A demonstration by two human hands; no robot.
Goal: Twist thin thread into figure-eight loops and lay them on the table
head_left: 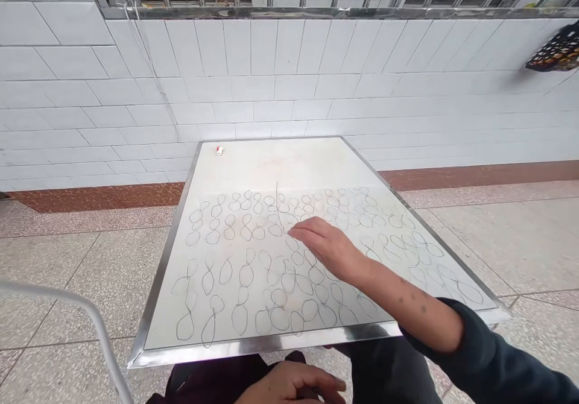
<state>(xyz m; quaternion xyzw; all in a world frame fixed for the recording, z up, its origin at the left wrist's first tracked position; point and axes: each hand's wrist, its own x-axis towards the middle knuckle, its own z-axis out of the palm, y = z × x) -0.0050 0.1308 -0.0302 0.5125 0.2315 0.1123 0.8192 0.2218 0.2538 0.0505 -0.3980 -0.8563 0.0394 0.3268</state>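
Note:
My right hand [328, 248] is over the middle of a white-topped table, its fingers pinched together. A thin dark wire-like strand [277, 202] runs upright in view to its fingertips. Around the hand lie several rows of thin dark loops [246, 274], most of them shaped like a figure eight. One loop [212, 322] reaches over the near metal edge. Low in view, below the table's front edge, my left hand [289, 385] is over my lap with its fingers loosely bent and apart. Nothing shows in it; part of it is cut off by the frame.
The tabletop [298, 163] has a shiny metal rim. A small red and white object [219, 150] sits near its far left corner. Behind stands a white tiled wall [253, 102] with barred windows above. A bent grey tube [97, 325] is at the left. A dark patterned item [556, 51] hangs at the right.

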